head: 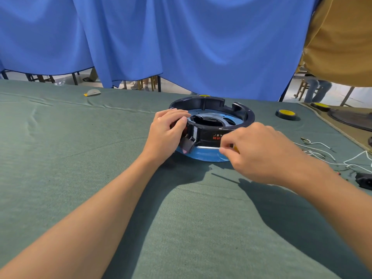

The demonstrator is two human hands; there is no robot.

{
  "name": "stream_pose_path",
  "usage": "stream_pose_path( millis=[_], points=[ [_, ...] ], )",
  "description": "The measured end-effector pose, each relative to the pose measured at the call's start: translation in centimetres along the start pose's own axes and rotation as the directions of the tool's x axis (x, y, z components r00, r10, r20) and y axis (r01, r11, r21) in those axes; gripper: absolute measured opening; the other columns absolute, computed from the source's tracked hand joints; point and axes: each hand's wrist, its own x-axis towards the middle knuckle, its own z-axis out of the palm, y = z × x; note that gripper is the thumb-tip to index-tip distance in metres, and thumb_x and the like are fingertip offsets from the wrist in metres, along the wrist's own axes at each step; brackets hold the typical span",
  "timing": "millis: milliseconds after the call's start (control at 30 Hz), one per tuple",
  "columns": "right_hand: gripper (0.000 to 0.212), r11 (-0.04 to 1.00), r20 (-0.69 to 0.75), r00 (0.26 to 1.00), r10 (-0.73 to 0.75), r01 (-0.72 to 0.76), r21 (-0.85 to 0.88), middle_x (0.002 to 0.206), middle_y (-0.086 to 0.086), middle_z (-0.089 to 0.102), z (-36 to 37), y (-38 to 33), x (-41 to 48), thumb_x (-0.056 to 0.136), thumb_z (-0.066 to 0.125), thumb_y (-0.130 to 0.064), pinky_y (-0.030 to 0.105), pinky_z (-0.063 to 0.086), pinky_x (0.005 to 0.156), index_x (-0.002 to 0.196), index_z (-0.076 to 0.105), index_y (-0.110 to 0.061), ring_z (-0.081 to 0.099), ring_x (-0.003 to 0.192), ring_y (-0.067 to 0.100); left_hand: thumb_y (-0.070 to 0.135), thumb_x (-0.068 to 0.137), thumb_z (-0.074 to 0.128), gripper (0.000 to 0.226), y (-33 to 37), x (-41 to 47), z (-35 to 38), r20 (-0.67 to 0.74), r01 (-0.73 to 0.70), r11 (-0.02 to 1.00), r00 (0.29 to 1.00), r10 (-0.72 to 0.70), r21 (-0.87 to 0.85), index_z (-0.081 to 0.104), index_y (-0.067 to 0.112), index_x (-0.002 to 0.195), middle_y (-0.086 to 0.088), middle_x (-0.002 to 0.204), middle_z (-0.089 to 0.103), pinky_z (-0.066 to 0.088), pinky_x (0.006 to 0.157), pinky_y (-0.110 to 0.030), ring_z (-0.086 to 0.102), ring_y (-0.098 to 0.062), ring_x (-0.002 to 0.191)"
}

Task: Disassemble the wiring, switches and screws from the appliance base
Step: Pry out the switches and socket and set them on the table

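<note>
The round black appliance base (239,114) with a blue-filmed metal plate inside sits on the green cloth at the table's middle. My left hand (167,133) grips its near left wall, fingers curled over the rim beside a black and red switch part (188,144). My right hand (259,150) holds a screwdriver with a yellow handle, mostly hidden in the fist. Its silver shaft (207,147) lies level along the base's front, the tip pointing left at the switch part.
Loose white wires (322,153) lie on the cloth at the right, with a black socket part (365,181) at the right edge. A black and yellow roll (285,114) stands behind them. A small grey piece (92,92) lies far left. Someone in a tan shirt stands at the upper right.
</note>
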Motion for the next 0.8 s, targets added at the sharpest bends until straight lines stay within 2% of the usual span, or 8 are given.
stream_pose_path(
  millis=[67, 133, 233, 333, 433, 600, 667, 800],
  points=[
    [0.021, 1.000, 0.043, 0.999, 0.003, -0.004, 0.024, 0.079, 0.001, 0.059, -0.2, 0.4, -0.4, 0.094, 0.045, -0.040, 0.037, 0.045, 0.069, 0.083, 0.060, -0.031, 0.054, 0.078, 0.030, 0.014, 0.099, 0.051, 0.024, 0.0, 0.0, 0.0, 0.006, 0.005, 1.000, 1.000, -0.005, -0.003, 0.072, 0.017, 0.109, 0.017, 0.107, 0.063, 0.033, 0.105, -0.020, 0.043, -0.008, 0.124],
    [0.021, 0.989, 0.003, 1.000, -0.009, 0.009, 0.148, 0.073, -0.005, 0.059, 0.0, 0.7, -0.4, 0.094, 0.049, -0.039, 0.034, 0.042, 0.067, 0.077, 0.059, -0.031, 0.053, 0.071, 0.022, 0.015, 0.099, 0.050, 0.025, -0.1, -0.1, 0.0, 0.012, 0.001, 1.000, 1.000, -0.001, 0.001, 0.072, 0.018, 0.110, 0.018, 0.109, 0.063, 0.032, 0.105, -0.020, 0.042, -0.007, 0.125],
    [0.023, 0.924, -0.080, 0.997, -0.017, 0.046, 0.380, 0.061, -0.008, 0.056, 1.1, 0.0, -0.3, 0.088, 0.060, -0.043, 0.020, 0.034, 0.059, 0.073, 0.062, -0.026, 0.048, 0.058, 0.007, 0.016, 0.098, 0.052, 0.024, -0.4, 0.2, 0.1, 0.015, 0.014, 1.000, 1.000, -0.014, -0.018, 0.072, 0.020, 0.112, 0.016, 0.118, 0.061, 0.034, 0.110, -0.032, 0.042, -0.009, 0.129],
    [0.025, 0.850, -0.054, 0.999, -0.004, 0.032, 0.526, 0.056, -0.006, 0.056, 2.7, -1.6, -0.4, 0.082, 0.068, -0.047, 0.008, 0.029, 0.059, 0.076, 0.067, -0.023, 0.050, 0.055, 0.003, 0.013, 0.096, 0.054, 0.025, -0.6, 0.5, -0.1, -0.042, 0.149, 0.960, 0.986, -0.164, -0.237, 0.070, 0.027, 0.109, 0.009, 0.140, 0.052, 0.032, 0.114, -0.036, 0.041, -0.006, 0.134],
    [0.020, 0.829, 0.004, 0.998, -0.063, 0.050, 0.558, 0.059, -0.006, 0.057, 4.0, -3.0, 0.0, 0.082, 0.070, -0.044, 0.012, 0.032, 0.061, 0.084, 0.070, -0.024, 0.049, 0.058, 0.004, 0.012, 0.096, 0.053, 0.026, -0.8, 0.5, -0.6, -0.048, 0.208, 0.920, 0.970, -0.237, -0.332, 0.069, 0.031, 0.100, 0.002, 0.139, 0.056, 0.035, 0.113, -0.035, 0.049, -0.006, 0.128],
    [0.035, 0.861, 0.034, 0.998, -0.049, 0.025, 0.508, 0.064, -0.013, 0.049, 5.1, -5.1, 1.3, 0.076, 0.071, -0.053, 0.038, 0.050, 0.078, 0.095, 0.068, -0.023, 0.054, 0.079, 0.013, 0.011, 0.095, 0.052, 0.025, -0.9, 0.4, -0.4, -0.093, 0.196, 0.953, 0.971, -0.222, -0.230, 0.072, 0.022, 0.105, 0.002, 0.131, 0.062, 0.040, 0.105, -0.024, 0.055, -0.008, 0.120],
    [0.038, 0.877, 0.046, 0.999, -0.030, 0.004, 0.480, 0.071, -0.015, 0.049, 5.2, -5.4, 1.7, 0.075, 0.072, -0.055, 0.039, 0.049, 0.082, 0.097, 0.069, -0.024, 0.055, 0.088, 0.014, 0.013, 0.096, 0.051, 0.027, -0.7, 0.4, -0.2, -0.136, 0.167, 0.983, 0.975, -0.177, -0.076, 0.073, 0.017, 0.112, 0.002, 0.133, 0.061, 0.038, 0.100, -0.018, 0.054, -0.010, 0.122],
    [0.029, 0.849, 0.067, 0.998, -0.017, -0.021, 0.528, 0.081, -0.014, 0.056, 4.9, -4.9, 1.6, 0.073, 0.077, -0.046, 0.027, 0.047, 0.076, 0.092, 0.070, -0.024, 0.054, 0.085, 0.009, 0.016, 0.098, 0.050, 0.029, -0.4, 0.2, -0.1, -0.147, 0.130, 0.990, 0.982, -0.121, 0.053, 0.069, 0.017, 0.118, 0.004, 0.134, 0.060, 0.037, 0.104, -0.028, 0.049, -0.014, 0.127]
  ],
)
